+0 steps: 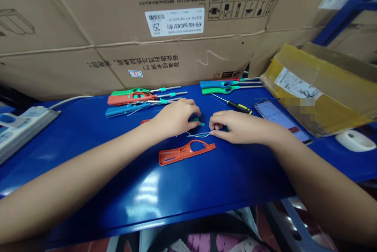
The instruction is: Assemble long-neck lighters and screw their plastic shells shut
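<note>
My left hand [176, 117] is curled, thumb and fingers closed around a small green plastic part [202, 124] that is mostly hidden. Facing it, my right hand [232, 125] has its fingers bent in, with thin white wires [198, 135] running to its thumb tip. A bit of green shows under that palm. Just below both hands, an orange lighter casing half [187, 152] lies with its hollow side up. Another orange piece [145, 121] is partly covered by my left wrist.
Several long-nosed lighters [129, 98] lie at the back left, others [219, 87] at the back right. A screwdriver [238, 106], a phone [279, 120], a white mouse [355, 140] and a taped carton [321, 87] are at right. A power strip [28, 126] is at left.
</note>
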`<state>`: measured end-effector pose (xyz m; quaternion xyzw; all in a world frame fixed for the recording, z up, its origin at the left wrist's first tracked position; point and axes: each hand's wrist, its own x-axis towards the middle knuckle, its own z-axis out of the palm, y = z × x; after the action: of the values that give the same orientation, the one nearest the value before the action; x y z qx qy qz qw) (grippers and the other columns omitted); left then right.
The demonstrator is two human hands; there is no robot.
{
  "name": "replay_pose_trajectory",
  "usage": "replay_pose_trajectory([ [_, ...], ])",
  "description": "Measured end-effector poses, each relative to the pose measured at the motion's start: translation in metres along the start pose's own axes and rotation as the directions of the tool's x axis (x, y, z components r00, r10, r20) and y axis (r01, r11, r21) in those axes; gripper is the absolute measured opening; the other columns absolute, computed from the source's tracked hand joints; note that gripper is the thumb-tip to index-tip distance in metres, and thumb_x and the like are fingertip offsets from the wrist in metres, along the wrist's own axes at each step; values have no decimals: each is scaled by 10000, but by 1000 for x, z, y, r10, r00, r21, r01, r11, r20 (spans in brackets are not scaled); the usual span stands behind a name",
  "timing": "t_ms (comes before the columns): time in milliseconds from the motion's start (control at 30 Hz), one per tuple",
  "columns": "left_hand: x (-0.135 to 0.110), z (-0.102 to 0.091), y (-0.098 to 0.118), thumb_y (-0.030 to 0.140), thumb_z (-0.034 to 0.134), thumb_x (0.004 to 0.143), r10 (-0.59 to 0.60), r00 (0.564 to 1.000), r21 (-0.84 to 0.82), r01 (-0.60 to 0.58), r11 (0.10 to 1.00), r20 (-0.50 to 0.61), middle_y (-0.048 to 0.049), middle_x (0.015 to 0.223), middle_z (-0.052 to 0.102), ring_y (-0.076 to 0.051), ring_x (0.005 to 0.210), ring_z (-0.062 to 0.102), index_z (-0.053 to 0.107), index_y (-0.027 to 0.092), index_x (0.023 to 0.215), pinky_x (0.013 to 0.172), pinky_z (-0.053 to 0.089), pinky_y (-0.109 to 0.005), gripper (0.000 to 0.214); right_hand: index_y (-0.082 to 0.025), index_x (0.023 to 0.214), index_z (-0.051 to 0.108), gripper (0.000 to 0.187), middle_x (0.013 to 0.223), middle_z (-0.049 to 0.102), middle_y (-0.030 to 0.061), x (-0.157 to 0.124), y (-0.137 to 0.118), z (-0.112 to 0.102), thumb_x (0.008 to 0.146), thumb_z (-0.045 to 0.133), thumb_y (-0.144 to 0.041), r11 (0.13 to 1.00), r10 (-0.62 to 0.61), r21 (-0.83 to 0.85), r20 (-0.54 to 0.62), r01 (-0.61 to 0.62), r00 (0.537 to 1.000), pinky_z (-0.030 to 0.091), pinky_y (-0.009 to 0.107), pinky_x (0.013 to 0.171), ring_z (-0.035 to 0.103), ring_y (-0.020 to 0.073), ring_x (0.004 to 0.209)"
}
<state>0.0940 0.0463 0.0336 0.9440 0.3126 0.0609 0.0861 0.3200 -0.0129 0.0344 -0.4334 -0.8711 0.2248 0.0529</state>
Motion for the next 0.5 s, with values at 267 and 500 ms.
replay_pose_trajectory([
  [267,8,7,-5,130,671,878,40,999,-48,-40,998,0,-91,1013,726,-222,925,679,721,125,1060,821,541,-336,189,-189,890,629,236,911,663,57,4,-9,5,980,562,-397,999,3,-45,-47,-5,999,361,291,645,572,176,753],
  [500,-31,-3,1,208,661,938,-66,977,-120,43,992,-201,-105,1010,693,-181,860,691,708,86,1095,815,583,-311,204,-193,875,629,223,902,678,32,13,-13,19,982,589,-384,997,37,-57,-223,-51,974,394,310,741,600,179,818],
])
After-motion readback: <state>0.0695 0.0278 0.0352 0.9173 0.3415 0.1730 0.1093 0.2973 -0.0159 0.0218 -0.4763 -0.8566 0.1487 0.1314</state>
